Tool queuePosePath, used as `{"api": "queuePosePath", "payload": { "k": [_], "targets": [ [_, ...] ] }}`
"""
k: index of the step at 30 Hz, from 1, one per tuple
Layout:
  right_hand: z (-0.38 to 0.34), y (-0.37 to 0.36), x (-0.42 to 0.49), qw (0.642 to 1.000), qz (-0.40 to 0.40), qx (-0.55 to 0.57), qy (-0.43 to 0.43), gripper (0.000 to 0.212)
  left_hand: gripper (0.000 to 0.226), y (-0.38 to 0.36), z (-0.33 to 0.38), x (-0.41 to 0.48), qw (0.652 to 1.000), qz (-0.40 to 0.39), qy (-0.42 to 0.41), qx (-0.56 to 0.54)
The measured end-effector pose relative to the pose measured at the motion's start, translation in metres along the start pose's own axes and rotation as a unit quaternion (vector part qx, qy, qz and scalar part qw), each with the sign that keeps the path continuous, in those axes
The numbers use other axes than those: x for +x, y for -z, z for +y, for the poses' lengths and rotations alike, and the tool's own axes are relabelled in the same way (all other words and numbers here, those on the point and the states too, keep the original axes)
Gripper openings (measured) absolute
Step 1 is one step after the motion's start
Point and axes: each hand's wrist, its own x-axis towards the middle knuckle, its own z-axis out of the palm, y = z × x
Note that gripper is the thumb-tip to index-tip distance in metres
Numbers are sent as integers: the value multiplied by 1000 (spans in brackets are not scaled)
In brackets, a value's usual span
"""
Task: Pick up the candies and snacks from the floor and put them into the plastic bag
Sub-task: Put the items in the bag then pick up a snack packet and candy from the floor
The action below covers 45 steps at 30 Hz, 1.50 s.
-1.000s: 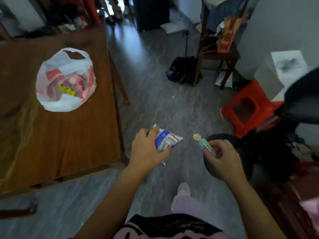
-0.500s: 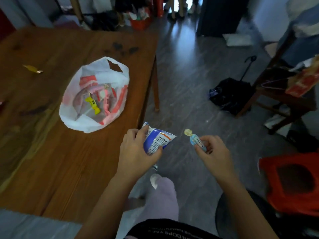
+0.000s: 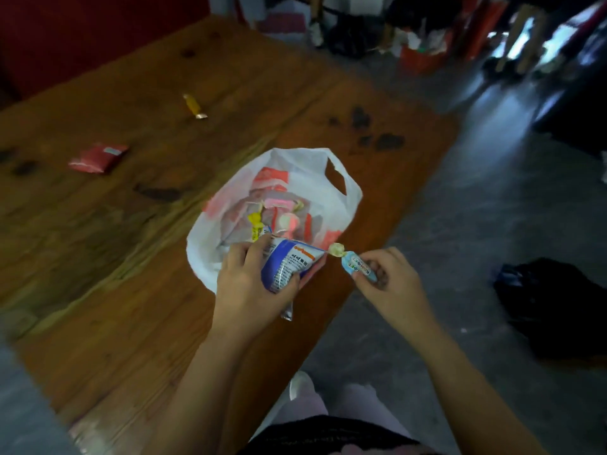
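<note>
A white plastic bag (image 3: 341, 205) lies open on the wooden table (image 3: 138, 264), holding several red, pink and yellow wrapped sweets. My left hand (image 3: 249, 287) grips a blue and white snack packet (image 3: 289, 262) just over the bag's near edge. To its right, my right hand (image 3: 391, 284) pinches a small wrapped candy (image 3: 353, 262), light blue with a pale twisted end, beside the bag's right side.
A red snack packet (image 3: 98, 157) and a yellow wrapped candy (image 3: 194, 106) lie on the table farther left. A black bag (image 3: 558, 307) sits on the grey floor at the right. Cluttered red and dark items stand at the far end of the room.
I have turned and stepped toward the table. Both hands, still holding the packet and the candy, now sit at the bag's near edge instead of over the floor.
</note>
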Motion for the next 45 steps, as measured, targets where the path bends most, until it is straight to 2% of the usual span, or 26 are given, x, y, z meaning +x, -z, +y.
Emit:
{"api": "queuePosePath", "payload": {
  "k": [6,10,16,21,29,33,38,40,45],
  "targets": [
    [-21,-21,79,994,-81,6,79,22,70,11,-5,17,995,71,73,12],
    [-29,-37,128,986,-137,-17,93,24,70,14,-2,26,987,99,120,30],
    [-22,-68,170,967,-187,-132,109,27,72,7,-9,38,979,99,160,82],
    [-15,-72,180,959,-209,-163,101,28,75,-2,-13,53,977,61,169,113],
    [-23,-49,185,967,-191,-20,167,23,72,-26,-26,84,979,18,183,86],
    [-18,-43,186,964,-200,-7,176,21,69,-37,-34,94,977,-7,191,96],
    [-16,-39,186,960,-210,-1,186,21,63,-35,-47,102,967,25,205,151],
    [-17,-39,186,956,-218,-1,197,22,64,-31,-50,105,960,40,208,183],
    [-23,-44,185,947,-240,2,215,23,70,-27,-39,95,949,21,230,217]
  ]
}}
